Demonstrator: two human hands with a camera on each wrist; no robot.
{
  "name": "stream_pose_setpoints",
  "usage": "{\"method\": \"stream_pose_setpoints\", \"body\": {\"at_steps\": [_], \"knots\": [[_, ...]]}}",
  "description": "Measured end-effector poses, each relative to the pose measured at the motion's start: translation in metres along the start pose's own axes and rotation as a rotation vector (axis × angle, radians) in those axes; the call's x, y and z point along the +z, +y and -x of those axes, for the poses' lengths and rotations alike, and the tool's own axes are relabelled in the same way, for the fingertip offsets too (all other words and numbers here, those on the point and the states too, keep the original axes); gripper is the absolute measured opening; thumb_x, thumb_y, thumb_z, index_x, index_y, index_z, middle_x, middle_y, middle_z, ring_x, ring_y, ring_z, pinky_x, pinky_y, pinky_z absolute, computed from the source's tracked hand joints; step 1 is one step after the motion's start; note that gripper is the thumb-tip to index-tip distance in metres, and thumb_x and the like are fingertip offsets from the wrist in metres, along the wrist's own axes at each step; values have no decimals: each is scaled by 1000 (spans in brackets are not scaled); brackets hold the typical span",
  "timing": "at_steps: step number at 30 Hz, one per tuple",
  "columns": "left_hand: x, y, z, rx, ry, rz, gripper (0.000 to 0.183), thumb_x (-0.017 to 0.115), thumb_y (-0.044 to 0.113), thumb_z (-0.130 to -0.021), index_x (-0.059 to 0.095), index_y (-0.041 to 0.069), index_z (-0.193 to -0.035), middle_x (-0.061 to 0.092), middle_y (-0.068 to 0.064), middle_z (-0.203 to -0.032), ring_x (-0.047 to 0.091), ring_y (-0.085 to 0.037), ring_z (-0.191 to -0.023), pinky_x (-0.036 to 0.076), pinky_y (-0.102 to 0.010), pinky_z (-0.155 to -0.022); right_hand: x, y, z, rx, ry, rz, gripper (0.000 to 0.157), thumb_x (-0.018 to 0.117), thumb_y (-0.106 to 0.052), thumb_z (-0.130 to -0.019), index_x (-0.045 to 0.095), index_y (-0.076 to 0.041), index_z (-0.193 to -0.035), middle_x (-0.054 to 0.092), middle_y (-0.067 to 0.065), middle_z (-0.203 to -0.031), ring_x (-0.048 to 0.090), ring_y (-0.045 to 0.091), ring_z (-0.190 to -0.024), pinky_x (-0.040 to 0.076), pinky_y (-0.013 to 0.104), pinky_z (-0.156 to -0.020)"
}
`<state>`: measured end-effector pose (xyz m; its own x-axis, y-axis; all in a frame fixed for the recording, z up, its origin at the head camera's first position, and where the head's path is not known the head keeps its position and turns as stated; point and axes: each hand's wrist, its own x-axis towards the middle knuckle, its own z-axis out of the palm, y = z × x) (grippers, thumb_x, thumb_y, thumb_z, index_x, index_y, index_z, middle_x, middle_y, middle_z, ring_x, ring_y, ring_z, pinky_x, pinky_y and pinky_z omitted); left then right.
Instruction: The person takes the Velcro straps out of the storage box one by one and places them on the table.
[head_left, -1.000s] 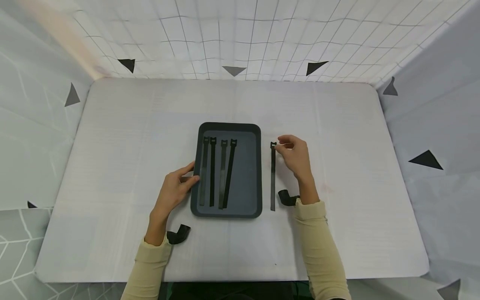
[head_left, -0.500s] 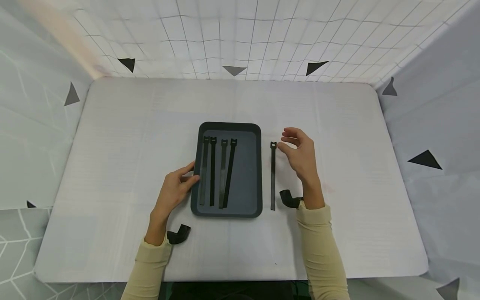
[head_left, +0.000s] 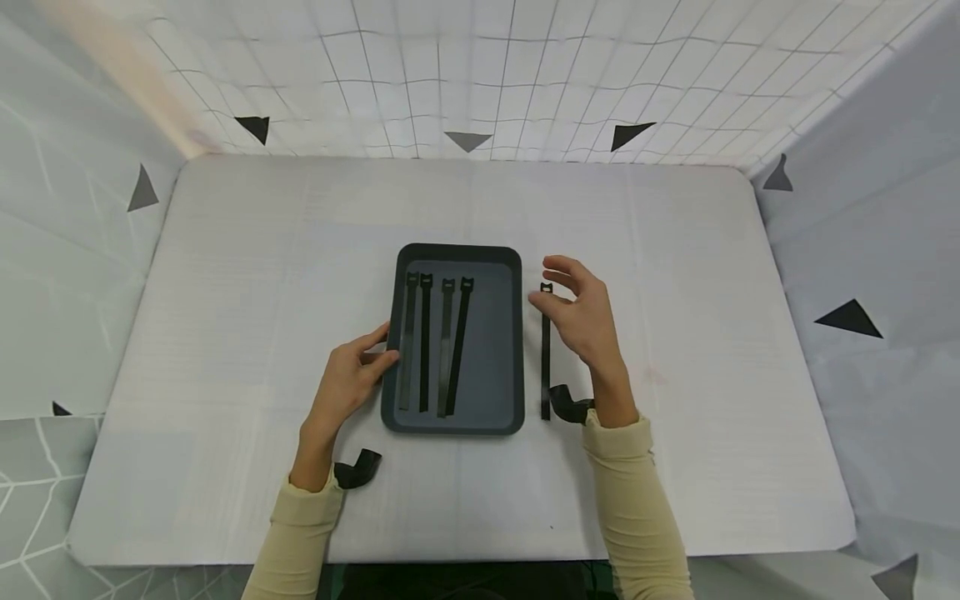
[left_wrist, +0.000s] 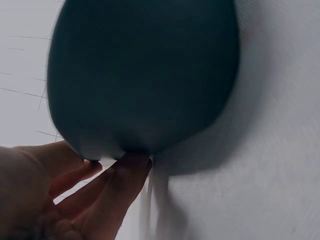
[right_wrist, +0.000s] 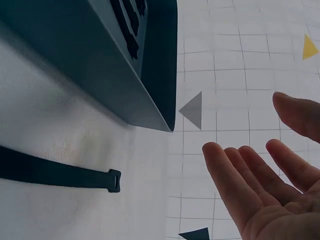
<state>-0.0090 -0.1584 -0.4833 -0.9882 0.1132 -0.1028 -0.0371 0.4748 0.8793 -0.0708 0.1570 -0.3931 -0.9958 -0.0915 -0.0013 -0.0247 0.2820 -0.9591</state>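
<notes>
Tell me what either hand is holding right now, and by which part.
The left hand holds the dark blue-grey rectangular tray by its left rim. The right hand hovers above the flat black strap, holding nothing.

Dark grey rectangular tray (head_left: 497,342) near centre of white round-cornered table (head_left: 690,267); four flat black slotted straps (head_left: 425,350) inside, side by side, toward its left; fifth flat black strap (head_left: 546,354) just right of tray; left hand (head_left: 348,379) at tray's left rim; right hand (head_left: 587,318) over fifth strap's far end; white gridded backdrop (head_left: 465,75) behind table
</notes>
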Motion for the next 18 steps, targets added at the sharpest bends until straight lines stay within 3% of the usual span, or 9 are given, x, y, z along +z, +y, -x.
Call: {"method": "stream_pose_setpoints", "body": {"at_steps": [8,18], "knots": [[0,0,1,-6,-2,3,53,68,11,-95,49,-1,-143,53,-19,-140,67,-33,-105,55,-38,-81,2,-8,3,-18,-29,-10,47,67,8,-88,52,11,-133,52,24,-137,51,39,-125,47,48,-97],[0,0,1,-20,-2,-2,53,68,12,-95,49,0,-144,52,-19,-141,66,-34,-106,54,-45,-84,10,-12,2,-12,-37,5,44,67,6,-89,54,10,-131,54,24,-133,53,40,-119,45,50,-97]]}}
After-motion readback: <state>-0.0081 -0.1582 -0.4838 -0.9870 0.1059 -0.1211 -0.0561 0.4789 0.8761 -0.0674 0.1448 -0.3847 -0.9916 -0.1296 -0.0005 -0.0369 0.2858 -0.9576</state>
